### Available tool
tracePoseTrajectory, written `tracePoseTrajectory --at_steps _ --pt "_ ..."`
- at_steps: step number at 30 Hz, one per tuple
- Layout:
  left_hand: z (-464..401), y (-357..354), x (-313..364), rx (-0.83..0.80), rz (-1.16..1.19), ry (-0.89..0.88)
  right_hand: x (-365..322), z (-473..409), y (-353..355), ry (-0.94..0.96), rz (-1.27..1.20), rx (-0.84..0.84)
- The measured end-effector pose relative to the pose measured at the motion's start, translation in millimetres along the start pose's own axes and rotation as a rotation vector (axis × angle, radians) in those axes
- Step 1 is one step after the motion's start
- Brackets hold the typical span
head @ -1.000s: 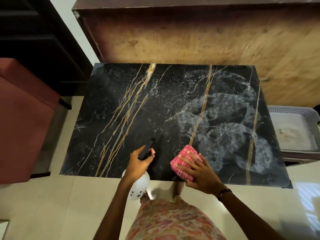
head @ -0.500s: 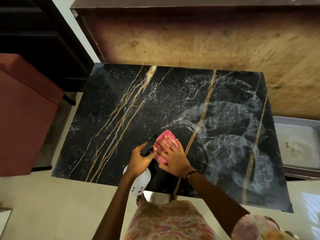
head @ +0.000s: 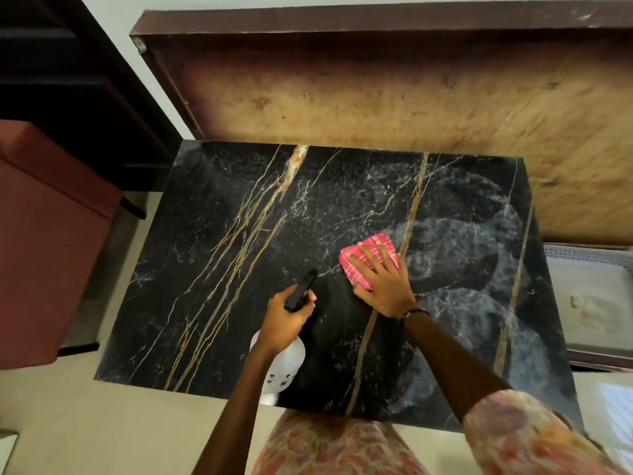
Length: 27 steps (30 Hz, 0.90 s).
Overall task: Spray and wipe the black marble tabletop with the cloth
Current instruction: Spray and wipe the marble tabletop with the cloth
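While a red upholstered seat (head: 44, 241) stands just off the left edge, the black marble counter (head: 212, 269) carries gold veins and cloudy smears at right. Near its front edge, the left hand (head: 284, 322) has its grip wrapped around a white spray bottle (head: 286, 368). Right of it, the right hand (head: 383, 282) presses spread fingers flat on the pink cloth (head: 363, 250). A grey tray (head: 589, 296) sits far right.

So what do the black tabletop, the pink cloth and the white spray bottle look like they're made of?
Black tabletop: polished marble or a marble-look slab, glossy with gold and white veins. Pink checked cloth: soft woven fabric, likely cotton, folded under the right hand. White spray bottle: matte plastic, probably, with a black nozzle.
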<state>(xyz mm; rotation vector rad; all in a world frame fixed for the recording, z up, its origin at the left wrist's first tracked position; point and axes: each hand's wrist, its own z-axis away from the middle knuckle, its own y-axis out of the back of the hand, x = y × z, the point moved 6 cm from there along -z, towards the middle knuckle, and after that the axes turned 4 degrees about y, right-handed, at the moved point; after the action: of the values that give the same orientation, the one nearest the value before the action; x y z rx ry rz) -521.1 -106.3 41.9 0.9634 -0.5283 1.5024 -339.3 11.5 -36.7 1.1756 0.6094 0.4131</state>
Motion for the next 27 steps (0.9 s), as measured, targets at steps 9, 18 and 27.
tracePoseTrajectory --at_steps 9,18,27 --pt "-42.8 4.5 23.8 -0.030 -0.009 0.010 -66.4 -16.0 -19.7 0.307 0.045 0.078" --pt "-81.0 9.2 44.0 -0.054 0.010 -0.015 48.6 -27.1 13.1 0.031 0.061 0.105" --pt "-116.8 6.2 71.6 -0.079 -0.002 -0.032 -30.2 -120.4 24.6 0.035 -0.026 0.164"
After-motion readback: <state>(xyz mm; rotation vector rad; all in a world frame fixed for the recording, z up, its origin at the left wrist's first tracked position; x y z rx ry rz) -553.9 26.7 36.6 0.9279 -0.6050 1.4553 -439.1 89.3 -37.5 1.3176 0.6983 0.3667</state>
